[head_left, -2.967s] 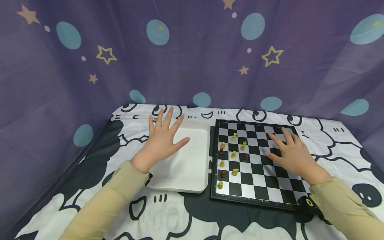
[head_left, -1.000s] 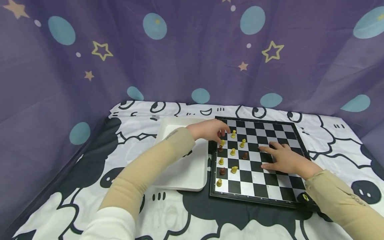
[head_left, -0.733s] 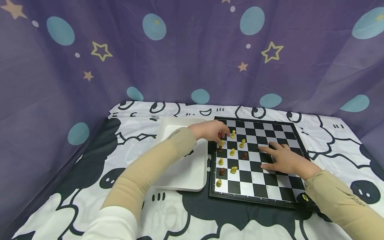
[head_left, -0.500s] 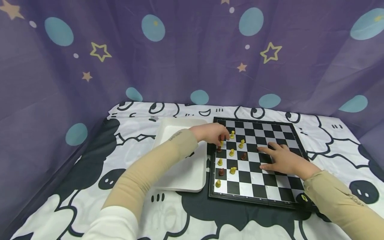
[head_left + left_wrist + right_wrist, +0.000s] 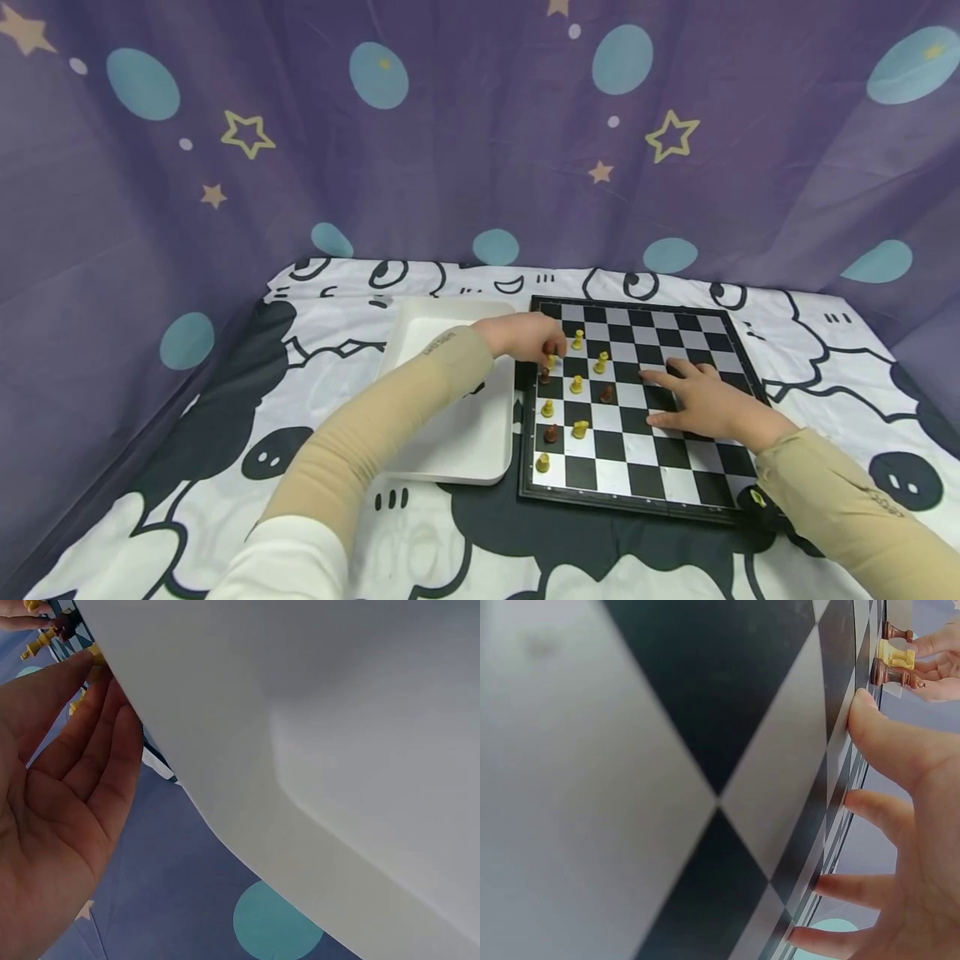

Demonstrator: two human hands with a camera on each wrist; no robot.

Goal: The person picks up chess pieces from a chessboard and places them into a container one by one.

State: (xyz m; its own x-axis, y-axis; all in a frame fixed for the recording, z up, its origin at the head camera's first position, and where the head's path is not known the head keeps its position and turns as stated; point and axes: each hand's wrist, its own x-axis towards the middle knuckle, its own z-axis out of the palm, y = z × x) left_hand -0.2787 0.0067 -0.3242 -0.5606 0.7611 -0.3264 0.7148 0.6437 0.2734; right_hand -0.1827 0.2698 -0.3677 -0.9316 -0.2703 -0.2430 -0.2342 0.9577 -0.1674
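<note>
At the left edge of the chessboard (image 5: 686,467), my left hand (image 5: 519,335) pinches a yellow chess piece (image 5: 551,362) between thumb and fingertips. The left wrist view shows this yellow piece (image 5: 96,654) partly hidden behind the fingers and the tray's wall. A dark red chess piece (image 5: 545,377) stands just in front of it. My right hand (image 5: 705,402) lies with fingers spread over the board's right half, holding nothing. In the right wrist view, its thumb and fingers (image 5: 885,814) reach to the squares.
A white tray (image 5: 450,475) stands left of the board, under my left forearm. More yellow pieces (image 5: 577,384) and dark red pieces (image 5: 607,394) stand on the board's left squares. A patterned cloth (image 5: 420,542) covers the table; a purple curtain (image 5: 480,150) hangs behind.
My left hand has moved right from over the tray, where its fingers were spread, to the yellow piece and closed on it. My right hand has shifted slightly left and down over the board.
</note>
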